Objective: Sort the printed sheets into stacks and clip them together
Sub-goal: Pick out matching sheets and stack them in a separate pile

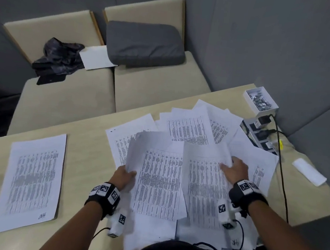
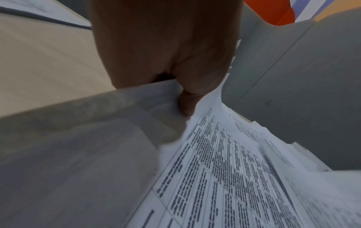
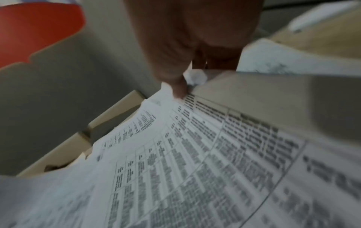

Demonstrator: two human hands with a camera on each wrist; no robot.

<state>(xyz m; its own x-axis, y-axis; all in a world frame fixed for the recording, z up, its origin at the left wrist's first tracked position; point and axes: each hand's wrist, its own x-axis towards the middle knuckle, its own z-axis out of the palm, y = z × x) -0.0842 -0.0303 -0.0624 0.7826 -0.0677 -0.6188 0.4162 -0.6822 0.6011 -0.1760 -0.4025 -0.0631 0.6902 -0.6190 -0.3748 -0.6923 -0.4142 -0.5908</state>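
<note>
— What's nearest the camera?

— The person's dark top, cut off by the bottom edge, then two forearms with marker-covered wristbands. The left hand grips the left edge of a white printed sheet with a dense table; in the left wrist view the thumb lies on top of the paper and the fingers are hidden beneath it.

— And the other hand?

— The right hand pinches the upper right corner of a second printed table sheet, thumb on the page. In the right wrist view the fingers behind the curling paper are blurred, so how they lie is hard to tell.

— Where are the remaining papers?

— Both held sheets lie over a loose, fanned pile of white printed pages spread across the light wooden table. None of the print is legible. Well apart on the left lies a single neat printed page with a handwritten mark at its bottom corner.

— Further back?

— At the table's far right corner sits a small white open box of grey metal clips, with a white power strip with black plugs just beside it. Beyond the table is a beige cushioned bench holding a grey pillow, a crumpled dark garment and a blank white sheet partly tucked under the pillow.
</note>
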